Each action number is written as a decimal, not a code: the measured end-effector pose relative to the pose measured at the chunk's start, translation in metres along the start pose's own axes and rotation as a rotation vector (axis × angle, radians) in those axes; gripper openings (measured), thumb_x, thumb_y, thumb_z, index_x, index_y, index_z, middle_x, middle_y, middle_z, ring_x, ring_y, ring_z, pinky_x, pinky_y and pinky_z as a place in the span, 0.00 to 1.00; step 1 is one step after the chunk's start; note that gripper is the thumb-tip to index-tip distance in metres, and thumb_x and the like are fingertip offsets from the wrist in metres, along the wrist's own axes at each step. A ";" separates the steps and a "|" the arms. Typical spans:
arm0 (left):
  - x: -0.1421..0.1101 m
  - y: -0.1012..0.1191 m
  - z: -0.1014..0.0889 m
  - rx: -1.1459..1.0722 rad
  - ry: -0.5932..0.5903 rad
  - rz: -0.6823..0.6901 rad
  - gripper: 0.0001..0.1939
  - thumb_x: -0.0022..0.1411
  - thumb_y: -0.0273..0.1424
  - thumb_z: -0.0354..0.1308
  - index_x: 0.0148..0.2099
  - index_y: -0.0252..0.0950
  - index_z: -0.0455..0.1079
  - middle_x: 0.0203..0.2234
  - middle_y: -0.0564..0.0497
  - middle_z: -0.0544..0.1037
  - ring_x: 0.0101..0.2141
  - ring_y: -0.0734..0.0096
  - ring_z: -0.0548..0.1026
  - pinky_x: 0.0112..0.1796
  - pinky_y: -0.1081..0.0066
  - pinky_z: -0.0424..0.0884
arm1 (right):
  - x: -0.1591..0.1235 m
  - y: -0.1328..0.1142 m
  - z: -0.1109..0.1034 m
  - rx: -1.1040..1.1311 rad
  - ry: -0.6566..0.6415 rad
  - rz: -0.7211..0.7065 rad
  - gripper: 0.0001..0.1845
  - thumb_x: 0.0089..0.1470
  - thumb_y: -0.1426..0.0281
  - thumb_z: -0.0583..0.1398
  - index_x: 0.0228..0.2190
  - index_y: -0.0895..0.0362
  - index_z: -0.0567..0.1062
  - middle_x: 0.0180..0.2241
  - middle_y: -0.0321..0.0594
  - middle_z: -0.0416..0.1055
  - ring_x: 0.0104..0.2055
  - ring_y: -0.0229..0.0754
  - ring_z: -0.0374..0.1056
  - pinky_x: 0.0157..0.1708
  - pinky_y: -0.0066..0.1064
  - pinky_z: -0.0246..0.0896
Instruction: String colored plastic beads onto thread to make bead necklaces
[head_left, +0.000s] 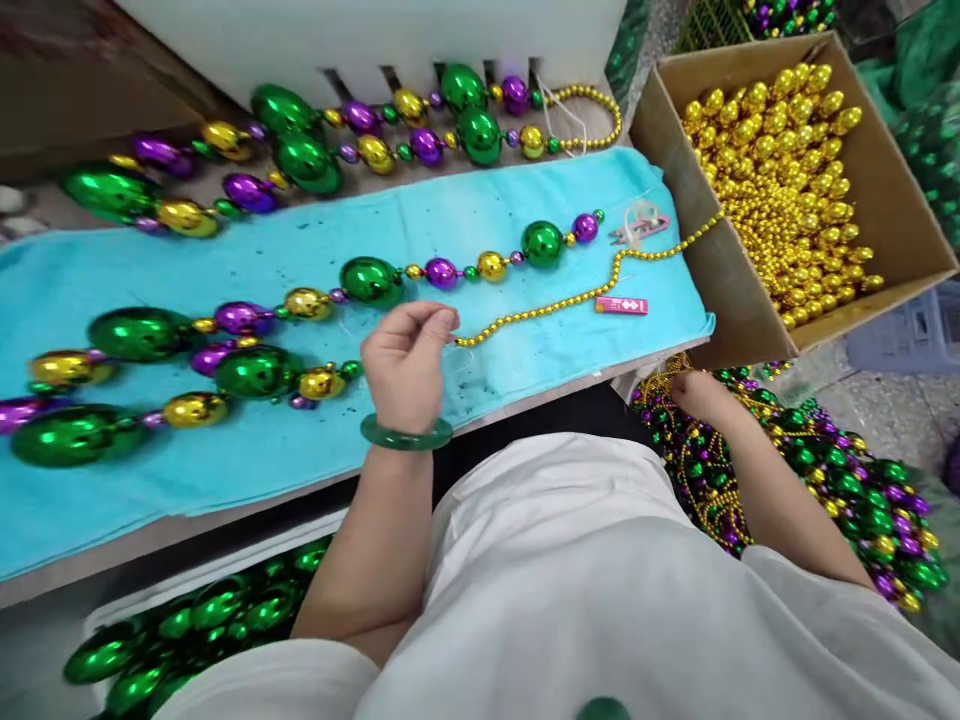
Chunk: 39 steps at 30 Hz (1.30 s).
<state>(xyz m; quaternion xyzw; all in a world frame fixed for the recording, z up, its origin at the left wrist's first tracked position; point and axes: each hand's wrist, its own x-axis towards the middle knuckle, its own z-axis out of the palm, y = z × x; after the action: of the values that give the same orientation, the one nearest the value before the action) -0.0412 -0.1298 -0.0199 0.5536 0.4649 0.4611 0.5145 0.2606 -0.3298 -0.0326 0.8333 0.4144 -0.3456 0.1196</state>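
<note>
My left hand, with a green bangle at the wrist, pinches the near end of a gold bead strand. The strand runs right across the blue towel and up over the box edge. Above and left of that hand lies a string of large green, purple and gold beads, doubled back at the left. My right hand hangs low beside the table, fingers curled, over a heap of beaded strings. What it holds, if anything, I cannot make out. Pink-handled snips and a small pink box rest on the towel.
A cardboard box of gold bead strands stands at the right end of the table. Behind the towel another beaded string lies along a white panel. Below the table, large green beads fill a white container.
</note>
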 end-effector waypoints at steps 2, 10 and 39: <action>-0.008 0.009 0.002 0.089 0.014 0.049 0.06 0.56 0.33 0.62 0.34 0.36 0.74 0.29 0.55 0.74 0.33 0.73 0.71 0.38 0.69 0.67 | -0.006 -0.027 0.003 0.001 0.041 -0.079 0.07 0.48 0.75 0.57 0.25 0.59 0.76 0.30 0.51 0.75 0.35 0.49 0.71 0.34 0.36 0.61; -0.051 0.023 0.030 0.274 -0.068 0.297 0.06 0.60 0.32 0.58 0.34 0.40 0.76 0.43 0.46 0.74 0.48 0.62 0.69 0.51 0.60 0.63 | -0.020 -0.151 -0.019 1.062 -0.001 -0.913 0.18 0.48 0.63 0.64 0.43 0.51 0.75 0.38 0.41 0.74 0.32 0.40 0.69 0.29 0.32 0.67; 0.014 -0.021 -0.028 1.025 0.011 0.089 0.09 0.58 0.26 0.53 0.31 0.33 0.74 0.33 0.43 0.74 0.40 0.58 0.69 0.43 0.60 0.66 | 0.006 -0.200 -0.010 1.275 0.034 -0.745 0.08 0.48 0.65 0.63 0.25 0.57 0.72 0.17 0.33 0.66 0.19 0.33 0.59 0.17 0.25 0.51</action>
<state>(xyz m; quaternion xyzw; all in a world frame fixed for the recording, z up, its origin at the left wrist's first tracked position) -0.0677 -0.1111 -0.0393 0.7516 0.6099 0.1983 0.1546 0.1131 -0.1953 -0.0115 0.5504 0.3903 -0.5242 -0.5196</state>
